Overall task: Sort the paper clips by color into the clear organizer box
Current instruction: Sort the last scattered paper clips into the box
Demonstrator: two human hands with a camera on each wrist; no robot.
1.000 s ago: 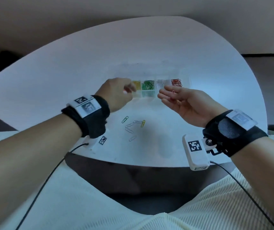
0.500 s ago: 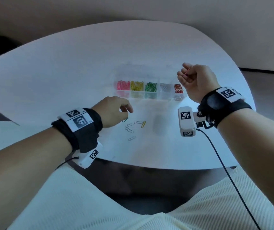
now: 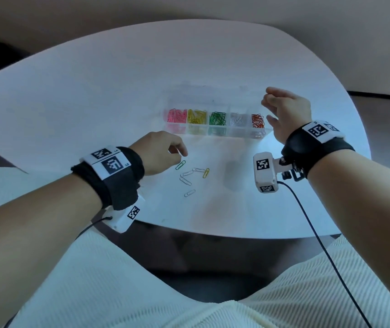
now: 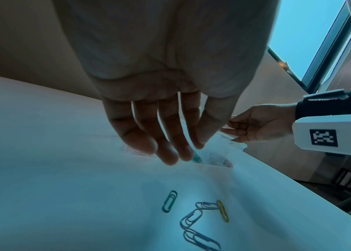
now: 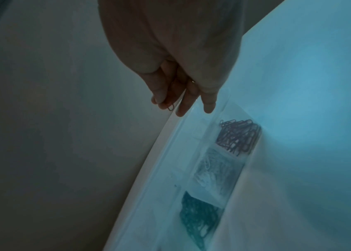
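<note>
The clear organizer box (image 3: 217, 134) lies mid-table with pink, yellow, green, silver and red (image 3: 258, 120) clips in separate compartments. Loose on the table in front of it are a green clip (image 3: 180, 165), a yellow clip (image 3: 206, 173) and several silver clips (image 3: 185, 181). My left hand (image 3: 179, 153) hovers just above the green clip (image 4: 169, 201), fingers relaxed and holding nothing. My right hand (image 3: 272, 110) is raised at the box's right end by the red compartment (image 5: 238, 135). Its thumb and forefinger pinch a small dark clip (image 5: 170, 107).
The white table (image 3: 94, 102) curves away, with its near edge just below the loose clips. A black cable (image 3: 319, 242) hangs from the right wrist camera over my lap. A wall lies beyond the table's far edge.
My left hand dropped from the box down to the loose clips. My right hand swung right and back to the red end of the box, and its fingers have loosened.
</note>
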